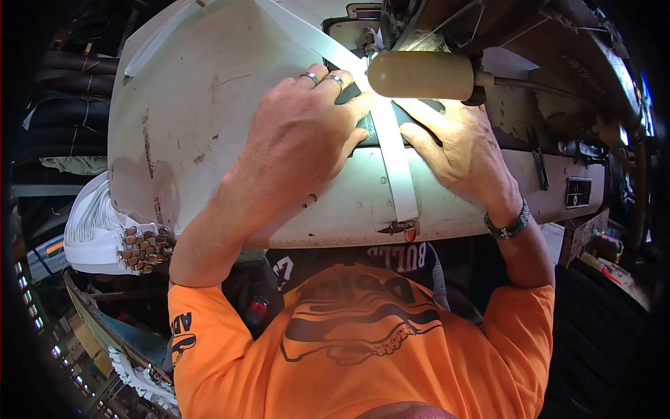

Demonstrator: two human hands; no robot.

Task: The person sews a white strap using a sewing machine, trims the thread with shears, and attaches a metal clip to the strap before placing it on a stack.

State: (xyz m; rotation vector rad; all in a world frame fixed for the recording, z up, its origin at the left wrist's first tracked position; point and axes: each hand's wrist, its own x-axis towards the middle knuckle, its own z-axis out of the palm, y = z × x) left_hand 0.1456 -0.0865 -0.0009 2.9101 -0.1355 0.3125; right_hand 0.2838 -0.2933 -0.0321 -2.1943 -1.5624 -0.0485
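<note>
A white strap (pixel 393 157) runs down the sewing machine's bed toward me and ends in a metal clip (pixel 410 231) near the front edge. Another white length slants up to the left from the bright spot under the needle area. My left hand (pixel 300 119), with two rings, is closed, fingers bent, its index finger and thumb at the strap's left edge. On the other side my right hand (pixel 457 143) lies flat, thumb and index finger stretched apart by the strap's right edge. Its other fingertips are partly hidden behind a yellowish cylinder (pixel 420 75).
The sewing machine (pixel 558 77) stands at the upper right over a worn pale table (pixel 188 91). A bundle of white straps (pixel 91 227) with metal ends hangs at the left edge. Dark tweezers (pixel 539 160) lie at right. Dark rolls (pixel 77 105) are stacked at far left.
</note>
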